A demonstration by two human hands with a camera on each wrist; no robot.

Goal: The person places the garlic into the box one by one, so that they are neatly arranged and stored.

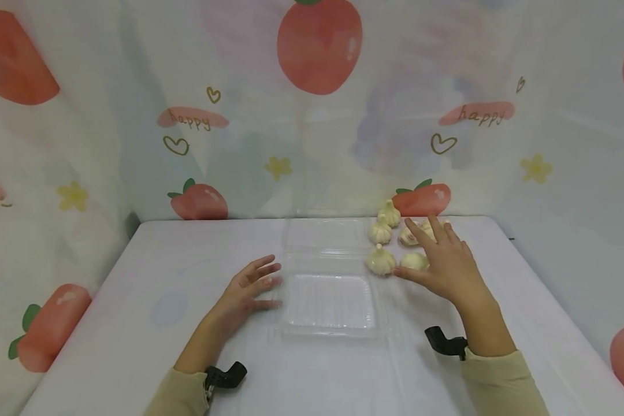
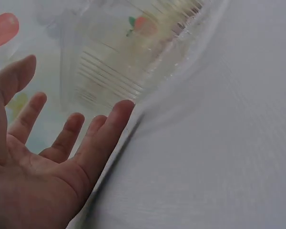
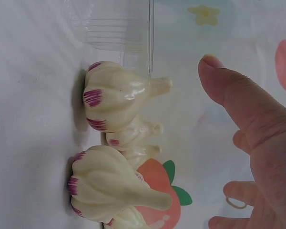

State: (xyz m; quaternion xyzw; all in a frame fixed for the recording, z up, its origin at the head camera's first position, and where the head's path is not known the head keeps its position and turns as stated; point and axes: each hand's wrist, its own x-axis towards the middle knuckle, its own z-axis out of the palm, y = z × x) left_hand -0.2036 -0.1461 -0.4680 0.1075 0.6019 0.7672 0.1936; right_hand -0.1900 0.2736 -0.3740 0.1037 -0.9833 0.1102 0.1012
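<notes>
A clear plastic clamshell box [image 1: 329, 300] lies opened out in the middle of the table, its lid [image 1: 326, 236] toward the back wall. My left hand [image 1: 252, 286] is at the box's left side, fingers spread and loosely bent, fingertips right by its edge; nothing is in it. To the right of the lid stand several garlic bulbs [image 1: 381, 261], cream with purple streaks near the base in the right wrist view. My right hand [image 1: 444, 263] hovers over the right-hand bulbs with fingers and thumb spread, hiding part of them. In the right wrist view the thumb is apart from the nearest garlic bulb [image 3: 107, 183].
A white cloth covers the table [image 1: 187, 323]. Behind it hangs a printed curtain [image 1: 260, 133] with fruit and hearts, close to the rear bulbs. Each wrist wears a black camera mount [image 1: 446, 342].
</notes>
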